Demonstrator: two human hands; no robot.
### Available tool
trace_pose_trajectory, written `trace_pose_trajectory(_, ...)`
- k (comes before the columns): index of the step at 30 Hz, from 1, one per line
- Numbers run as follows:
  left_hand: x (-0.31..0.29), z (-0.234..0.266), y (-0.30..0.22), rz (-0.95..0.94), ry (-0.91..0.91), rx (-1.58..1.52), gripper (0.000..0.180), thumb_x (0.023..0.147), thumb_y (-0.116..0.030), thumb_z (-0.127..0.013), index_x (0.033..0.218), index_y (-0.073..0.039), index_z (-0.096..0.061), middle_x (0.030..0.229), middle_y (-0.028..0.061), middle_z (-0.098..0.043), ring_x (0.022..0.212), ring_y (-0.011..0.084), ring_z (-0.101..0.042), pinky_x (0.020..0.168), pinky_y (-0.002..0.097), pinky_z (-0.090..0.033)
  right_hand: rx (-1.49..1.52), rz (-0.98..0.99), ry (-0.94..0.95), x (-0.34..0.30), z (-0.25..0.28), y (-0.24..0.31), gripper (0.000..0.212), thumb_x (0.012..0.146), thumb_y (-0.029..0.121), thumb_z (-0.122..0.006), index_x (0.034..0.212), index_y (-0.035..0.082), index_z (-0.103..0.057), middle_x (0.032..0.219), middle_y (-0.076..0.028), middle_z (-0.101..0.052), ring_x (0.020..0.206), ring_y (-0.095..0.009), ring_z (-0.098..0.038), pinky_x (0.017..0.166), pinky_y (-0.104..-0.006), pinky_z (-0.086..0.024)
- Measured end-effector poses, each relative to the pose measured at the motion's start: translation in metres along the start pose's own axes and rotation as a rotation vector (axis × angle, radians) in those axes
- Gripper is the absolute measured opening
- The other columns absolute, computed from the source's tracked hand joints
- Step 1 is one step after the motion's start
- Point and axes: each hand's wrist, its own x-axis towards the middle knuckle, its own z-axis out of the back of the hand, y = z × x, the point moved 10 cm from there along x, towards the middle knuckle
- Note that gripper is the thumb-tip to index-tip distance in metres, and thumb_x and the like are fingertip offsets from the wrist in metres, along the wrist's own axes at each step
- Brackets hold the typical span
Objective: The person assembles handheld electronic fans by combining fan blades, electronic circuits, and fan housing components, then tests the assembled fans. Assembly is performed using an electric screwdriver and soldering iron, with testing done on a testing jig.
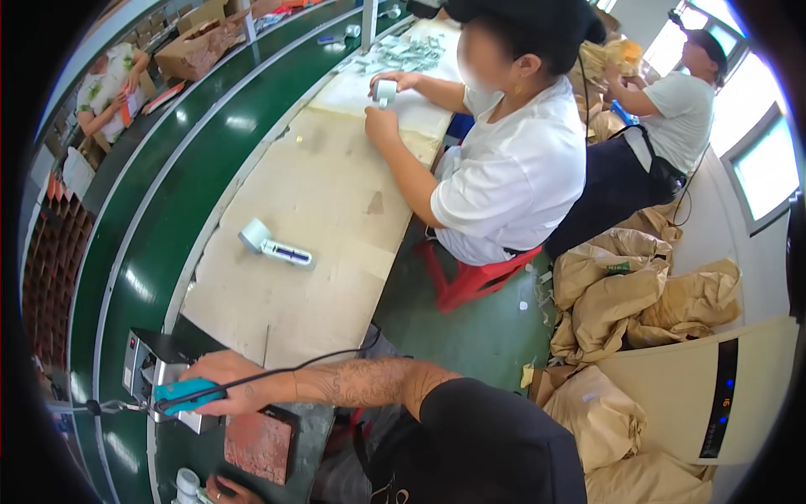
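My right hand (220, 378) is wrapped round a teal electric screwdriver (180, 395), which hangs from a hook and has a black cable. The screwdriver is up against a small silver metal box (143, 361) with a red switch; its tip is hidden. At the bottom edge, partly cut off, my left hand (233, 494) has its fingers curled at a pale mint handheld device (188, 483) with a round head. Between my hands lies a worn reddish square pad (259, 445). Another pale mint device (277, 244), with a round head and slotted handle, lies on the bench farther along.
A green conveyor (189, 181) runs beside the cardboard-covered bench (285, 185). A co-worker (512, 168) on a red stool (478, 277) holds a similar device near a pile of mint parts (407, 52). Brown paper sacks (621, 286) crowd the floor at right.
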Motion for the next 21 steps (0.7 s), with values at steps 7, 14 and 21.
trace_pose_trajectory(7, 0.015, 0.002, -0.018, 0.029, 0.087, 0.022, 0.029, 0.101, -0.02, -0.063, 0.099, 0.007, -0.073, 0.093, 0.0286, -0.07, 0.084, 0.0457, -0.065, 0.08, 0.0521, -0.055, 0.024, -0.049, 0.049, 0.002, -0.006, -0.003, 0.051, 0.084, 0.026, -0.082, 0.123, -0.001, -0.062, 0.101, -0.019, -0.068, 0.089, -0.041, -0.065, 0.077, -0.0473, -0.052)
trace_pose_trajectory(14, 0.018, -0.006, -0.01, 0.033, 0.138, 0.021, 0.029, 0.099, -0.019, -0.063, 0.095, 0.008, -0.073, 0.084, 0.0293, -0.068, 0.075, 0.0459, -0.064, 0.073, 0.0522, -0.055, 0.049, -0.028, 0.075, 0.003, -0.01, -0.003, 0.053, 0.084, 0.024, -0.082, 0.125, -0.002, -0.061, 0.103, -0.02, -0.068, 0.092, -0.04, -0.066, 0.079, -0.0467, -0.053)
trace_pose_trajectory(21, 0.018, 0.001, -0.018, -0.068, 0.04, 0.027, 0.03, 0.099, -0.019, -0.063, 0.091, 0.008, -0.073, 0.079, 0.0293, -0.067, 0.07, 0.0458, -0.062, 0.068, 0.0515, -0.054, 0.06, -0.038, 0.071, 0.0, -0.011, -0.006, 0.053, 0.084, 0.023, -0.082, 0.128, 0.0, -0.062, 0.106, -0.019, -0.069, 0.093, -0.04, -0.067, 0.079, -0.0461, -0.053)
